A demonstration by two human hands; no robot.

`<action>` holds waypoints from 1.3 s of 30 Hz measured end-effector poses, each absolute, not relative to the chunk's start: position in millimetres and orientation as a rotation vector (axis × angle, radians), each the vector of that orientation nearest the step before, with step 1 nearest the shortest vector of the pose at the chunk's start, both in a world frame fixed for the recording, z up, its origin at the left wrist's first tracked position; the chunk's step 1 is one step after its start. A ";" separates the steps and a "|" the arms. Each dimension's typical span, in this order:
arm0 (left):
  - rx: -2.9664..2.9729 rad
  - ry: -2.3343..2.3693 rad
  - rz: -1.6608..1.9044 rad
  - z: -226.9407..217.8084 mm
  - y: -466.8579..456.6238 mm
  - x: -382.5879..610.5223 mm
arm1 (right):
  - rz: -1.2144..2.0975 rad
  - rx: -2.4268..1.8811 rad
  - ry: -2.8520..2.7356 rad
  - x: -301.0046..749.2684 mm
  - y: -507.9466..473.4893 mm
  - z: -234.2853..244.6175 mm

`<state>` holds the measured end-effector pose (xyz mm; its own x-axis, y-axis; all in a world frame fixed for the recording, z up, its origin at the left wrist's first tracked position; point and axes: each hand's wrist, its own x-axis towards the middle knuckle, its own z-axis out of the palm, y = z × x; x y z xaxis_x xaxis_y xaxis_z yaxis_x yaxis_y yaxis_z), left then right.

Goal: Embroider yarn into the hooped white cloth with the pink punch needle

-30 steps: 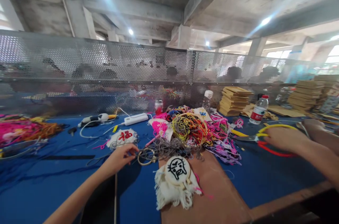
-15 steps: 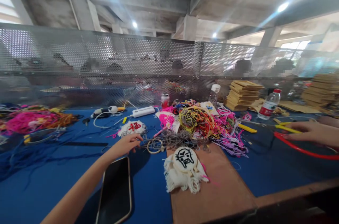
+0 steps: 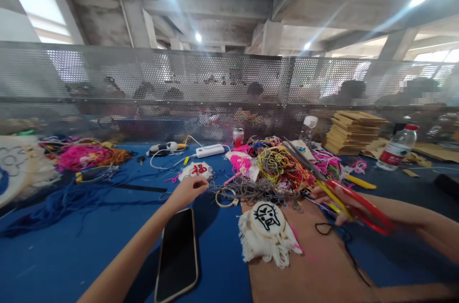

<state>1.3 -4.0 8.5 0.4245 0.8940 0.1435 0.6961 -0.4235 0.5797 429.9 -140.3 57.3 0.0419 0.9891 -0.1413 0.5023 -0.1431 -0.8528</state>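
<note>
My right hand [image 3: 340, 205] is closed around large scissors [image 3: 367, 206] with red and yellow handles, blades pointing up and left over the yarn pile. Black thread [image 3: 346, 241] trails below this hand. My left hand [image 3: 191, 188] has its fingers curled together by a white cloth with a red character [image 3: 195, 170]; anything in its fingertips is hidden. To its right lies a small wooden hoop [image 3: 225, 197]. Between my hands, a fringed white cloth in a hoop with a black face design [image 3: 267, 219] rests on a brown board [image 3: 290, 269].
A heap of mixed yarn [image 3: 276, 169] stands mid-table. A phone [image 3: 177, 253] lies beside my left forearm. Behind are a can [image 3: 238, 137], a white power strip [image 3: 210, 150], stacked brown packets [image 3: 351, 133], a bottle [image 3: 397, 147] and a perforated metal screen [image 3: 215, 78].
My right hand has brought the scissors leftward from the right edge to the yarn pile. Black thread now shows below it. The view has turned left; my left hand's fingers are curled more closely.
</note>
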 end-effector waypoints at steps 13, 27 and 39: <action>2.345 1.372 1.179 12.2 -21.2 17.7 | 2.360 -1.086 -1.247 296.8 -131.6 9.8; 2.639 1.311 1.240 14.6 -34.5 15.3 | 1.834 -1.177 -1.305 277.4 -99.4 9.6; 3.037 1.243 1.236 7.4 -20.7 11.9 | 0.537 -1.633 -1.937 385.6 -107.0 64.3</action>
